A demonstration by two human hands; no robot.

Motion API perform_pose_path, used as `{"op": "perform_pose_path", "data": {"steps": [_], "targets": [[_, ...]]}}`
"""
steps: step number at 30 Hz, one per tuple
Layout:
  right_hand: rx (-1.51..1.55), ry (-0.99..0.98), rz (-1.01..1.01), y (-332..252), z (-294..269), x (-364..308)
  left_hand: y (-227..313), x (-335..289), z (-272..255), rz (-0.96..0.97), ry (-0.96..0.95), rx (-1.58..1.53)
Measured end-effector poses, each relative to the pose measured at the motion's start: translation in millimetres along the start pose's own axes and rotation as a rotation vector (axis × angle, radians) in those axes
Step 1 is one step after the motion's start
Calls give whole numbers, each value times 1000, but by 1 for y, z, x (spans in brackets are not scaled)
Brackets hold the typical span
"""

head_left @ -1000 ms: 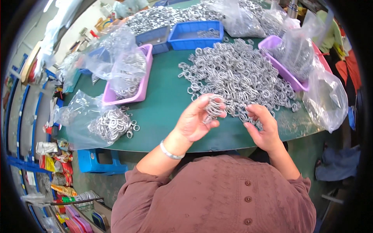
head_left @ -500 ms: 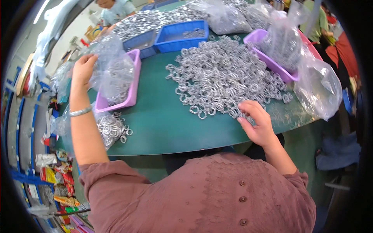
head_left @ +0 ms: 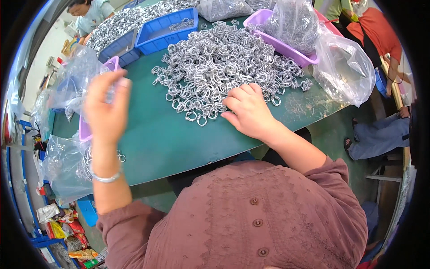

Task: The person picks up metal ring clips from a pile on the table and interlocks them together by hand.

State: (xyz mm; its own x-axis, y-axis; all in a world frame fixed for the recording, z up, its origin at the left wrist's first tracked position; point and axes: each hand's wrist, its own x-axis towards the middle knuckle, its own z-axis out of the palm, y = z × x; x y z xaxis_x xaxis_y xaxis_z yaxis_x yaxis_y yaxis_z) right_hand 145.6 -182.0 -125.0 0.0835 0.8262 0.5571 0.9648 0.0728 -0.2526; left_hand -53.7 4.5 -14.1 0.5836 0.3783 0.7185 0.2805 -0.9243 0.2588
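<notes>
A heap of grey metal rings (head_left: pixel 224 67), clamp-like in shape, lies on the green table (head_left: pixel 156 148). My right hand (head_left: pixel 248 110) rests at its near edge. The fingers curl down among the rings, and whatever they grip is hidden. Raised at the left, my left hand (head_left: pixel 106 105) is slightly blurred. Its thumb stands apart from the fingers, with nothing visible between them. Behind it are a purple basket (head_left: pixel 85 130), largely covered, and a clear plastic bag (head_left: pixel 78 74). A few shinier rings (head_left: pixel 121 157) lie beside my left wrist.
Two blue bins (head_left: pixel 168 38) (head_left: pixel 121 56) stand beyond the heap. At the right, a purple basket (head_left: pixel 286 54) holds a bag of rings (head_left: pixel 293 27), next to a clear bag (head_left: pixel 347 67). A person (head_left: pixel 89 18) works at the far left; others stand at the right.
My left hand has come away from the plastic bag over the left basket, its fingers spreading. My right hand has moved further onto the heap's near edge. The whole view has shifted.
</notes>
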Motion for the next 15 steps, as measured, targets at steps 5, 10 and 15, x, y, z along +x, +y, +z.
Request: {"op": "perform_pose_path", "data": {"steps": [5,10,15], "targets": [[-123,-32,40,-2,11,5,32,-52,58,-12,-204,-212],[111,88,202,0,4,6,46,-72,95,-247,-420,-493],[655,56,426,10,-10,4,60,-75,112,-384,-456,-757]]}}
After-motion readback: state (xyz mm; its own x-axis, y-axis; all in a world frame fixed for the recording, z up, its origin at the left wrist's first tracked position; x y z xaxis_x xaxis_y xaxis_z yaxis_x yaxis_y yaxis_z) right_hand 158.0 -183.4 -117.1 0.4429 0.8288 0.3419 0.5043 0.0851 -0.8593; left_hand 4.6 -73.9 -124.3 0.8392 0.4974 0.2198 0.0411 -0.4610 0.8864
